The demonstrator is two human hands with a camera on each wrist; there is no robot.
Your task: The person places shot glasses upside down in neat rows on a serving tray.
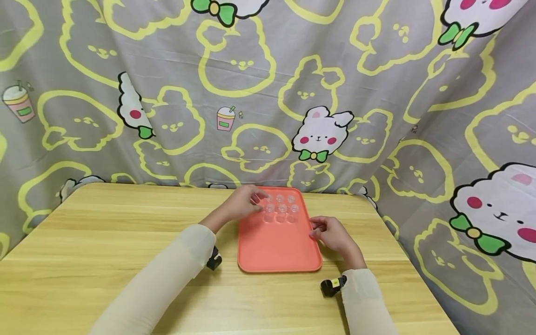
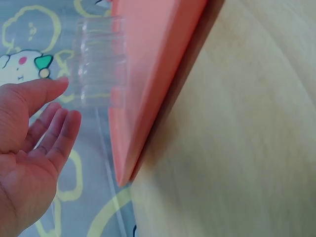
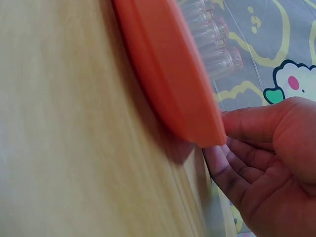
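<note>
- An orange tray (image 1: 276, 242) lay at the centre of the head view on a pale wooden tabletop (image 1: 104, 242), its far end near the cartoon-print curtain (image 1: 268, 93) that filled the upper half of the frame.
- A cluster of small clear cups (image 1: 281, 208) stood in rows at the tray's far end, upright as far as could be told; the exact count was hard to read, roughly nine.
- The left hand (image 1: 244, 201) reached over the tray's upper left corner, fingers straight and relaxed, fingertips at or just beside the nearest cups. The left wrist view showed it spread with nothing clasped, the thumb close to a clear cup (image 2: 101, 61).
- The right hand (image 1: 332, 232) rested at the tray's right edge, near the middle of the frame; in the right wrist view its thumb and fingers pinched the tray rim (image 3: 207, 133).
- Judging from the layout, the cups were already gathered in a tidy block and most of the tray's near part remained bare; whether more cups were to be placed or removed could not be told.
- No brand, label or readable writing showed anywhere; the curtain carried only pictures.
</note>
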